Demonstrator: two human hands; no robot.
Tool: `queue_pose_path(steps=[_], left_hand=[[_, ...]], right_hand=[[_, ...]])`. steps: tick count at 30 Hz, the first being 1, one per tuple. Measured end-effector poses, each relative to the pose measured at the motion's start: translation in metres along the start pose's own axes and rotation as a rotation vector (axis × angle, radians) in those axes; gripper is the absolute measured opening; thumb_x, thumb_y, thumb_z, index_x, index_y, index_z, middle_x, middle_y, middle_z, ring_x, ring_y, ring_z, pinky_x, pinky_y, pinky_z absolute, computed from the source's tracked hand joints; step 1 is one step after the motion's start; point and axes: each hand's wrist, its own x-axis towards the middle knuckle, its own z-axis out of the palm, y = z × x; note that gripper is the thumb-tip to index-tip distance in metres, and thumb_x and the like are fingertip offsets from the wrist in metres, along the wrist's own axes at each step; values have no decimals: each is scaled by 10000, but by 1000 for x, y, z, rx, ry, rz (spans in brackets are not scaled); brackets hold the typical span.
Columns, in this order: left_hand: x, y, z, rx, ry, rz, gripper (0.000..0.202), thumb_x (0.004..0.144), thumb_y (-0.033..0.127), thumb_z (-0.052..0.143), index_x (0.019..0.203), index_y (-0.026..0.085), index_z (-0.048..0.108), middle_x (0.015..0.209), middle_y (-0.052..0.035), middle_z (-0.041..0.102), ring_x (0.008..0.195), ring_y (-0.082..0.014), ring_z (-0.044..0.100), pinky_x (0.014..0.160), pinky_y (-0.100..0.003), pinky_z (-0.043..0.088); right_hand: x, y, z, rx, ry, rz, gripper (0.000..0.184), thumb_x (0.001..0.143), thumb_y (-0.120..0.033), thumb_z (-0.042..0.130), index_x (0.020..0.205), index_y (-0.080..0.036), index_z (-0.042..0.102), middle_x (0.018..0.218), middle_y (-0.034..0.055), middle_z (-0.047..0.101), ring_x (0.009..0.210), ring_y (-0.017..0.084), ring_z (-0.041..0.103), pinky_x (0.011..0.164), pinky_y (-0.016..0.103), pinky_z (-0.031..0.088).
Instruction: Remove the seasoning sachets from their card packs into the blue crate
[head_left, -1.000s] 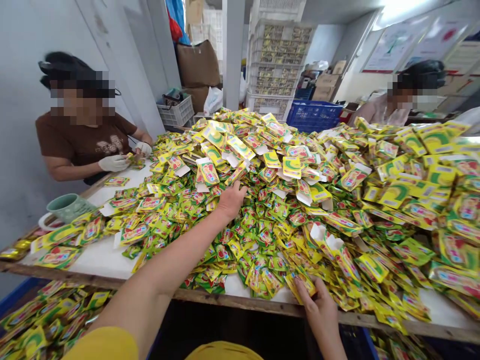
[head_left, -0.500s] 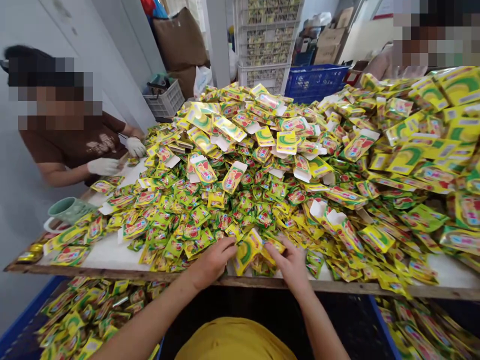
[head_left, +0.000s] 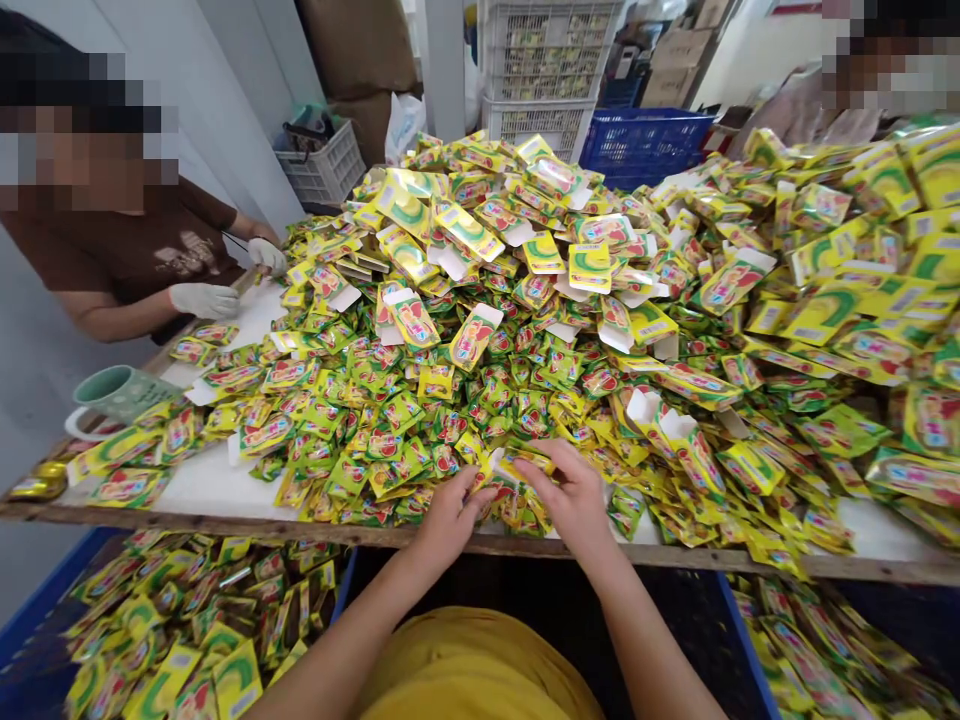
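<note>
Just above the table's front edge, my left hand (head_left: pixel 452 515) grips a small yellow carton (head_left: pixel 493 464), fingers and thumb closed around it. A pale end of the carton shows, but most of it is hidden by my fingers. To its right, my right hand (head_left: pixel 566 490) is closed with thumb and fingertips together at the carton's end, on a small yellow packet (head_left: pixel 511 468) that is partly covered. Small green and yellow packets (head_left: pixel 405 410) lie heaped under and beyond both hands. Yellow cartons with open white flaps (head_left: pixel 476 335) rest on that heap.
More cartons (head_left: pixel 832 310) are piled high at the right. A green mug (head_left: pixel 124 392) stands at the left table edge. Blue crates (head_left: pixel 349 590) with cartons sit below the table. At the left a co-worker's gloved hand (head_left: pixel 202 300) rests by the heap; another person is at the far right.
My left hand has turned the carton, so its broad yellow face no longer shows. My right hand has moved in closer to the carton, its fingers more closed. The camera view has shifted slightly.
</note>
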Motion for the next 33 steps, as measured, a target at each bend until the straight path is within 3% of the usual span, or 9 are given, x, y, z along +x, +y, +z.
queue_pose_path(steps=[5, 11, 14, 18, 22, 25, 28, 31, 33], left_hand=[[-7, -7, 9, -12, 74, -31, 247, 915, 380, 446, 790, 177, 514, 665, 32, 476, 635, -129, 434, 611, -234, 339], [-8, -9, 0, -185, -128, 31, 242, 871, 384, 559, 927, 152, 602, 819, -11, 591, 759, -152, 512, 686, -242, 397], [-7, -5, -5, -390, -157, -16, 301, 833, 361, 618, 1041, 145, 612, 934, -34, 632, 848, -175, 549, 755, -258, 431], [-6, -2, -7, -494, -130, -59, 341, 801, 350, 655, 1066, 137, 622, 970, -40, 647, 919, -192, 558, 833, -281, 433], [-7, -7, -7, -486, -105, -86, 375, 748, 372, 707, 1021, 124, 640, 941, -41, 660, 874, -188, 561, 827, -286, 438], [-12, -7, -11, -498, -124, -98, 405, 779, 421, 669, 1063, 132, 642, 1007, -63, 676, 919, -210, 581, 853, -314, 455], [-18, -1, -20, -533, -117, -143, 404, 898, 446, 489, 1133, 159, 648, 1147, -79, 666, 1083, -230, 569, 997, -364, 407], [-22, 9, -31, -566, -165, -185, 336, 903, 374, 503, 1104, 178, 687, 1191, -69, 666, 1169, -229, 548, 1075, -366, 343], [-21, 15, -37, -573, -202, -186, 285, 841, 300, 597, 1076, 179, 704, 1160, -71, 685, 1125, -232, 584, 1043, -360, 384]], right_hand=[[9, -6, 4, -199, -242, -120, 161, 859, -206, 567, 971, -201, 683, 857, 49, 623, 791, 176, 600, 710, 274, 465], [22, -34, -15, -330, -676, -233, 290, 776, -1, 517, 925, -208, 655, 895, 35, 586, 821, 162, 574, 699, 247, 430], [29, -38, -15, -240, -648, -185, 327, 769, 3, 545, 1010, -205, 616, 891, 14, 612, 800, 151, 579, 690, 244, 430], [27, -31, 1, -266, -491, -255, 143, 836, -92, 579, 763, -189, 653, 833, 38, 599, 798, 174, 549, 722, 301, 445], [13, -34, 10, -317, -606, -356, 164, 864, -207, 604, 724, -196, 688, 1038, 93, 608, 1060, 259, 491, 891, 422, 434], [1, -31, 8, -107, -465, -190, 166, 906, -261, 548, 880, -216, 706, 1074, 86, 617, 1056, 234, 535, 905, 399, 452], [-14, -20, 12, 179, -263, 188, 194, 867, -347, 588, 958, -199, 673, 824, 48, 640, 720, 179, 614, 626, 297, 511], [-29, -10, 24, 385, -329, 458, 239, 817, -402, 629, 884, -175, 669, 582, -23, 547, 422, 111, 488, 402, 230, 399], [-33, -10, 33, 396, -324, 458, 213, 805, -376, 645, 856, -174, 690, 583, -23, 549, 391, 90, 454, 379, 218, 370]])
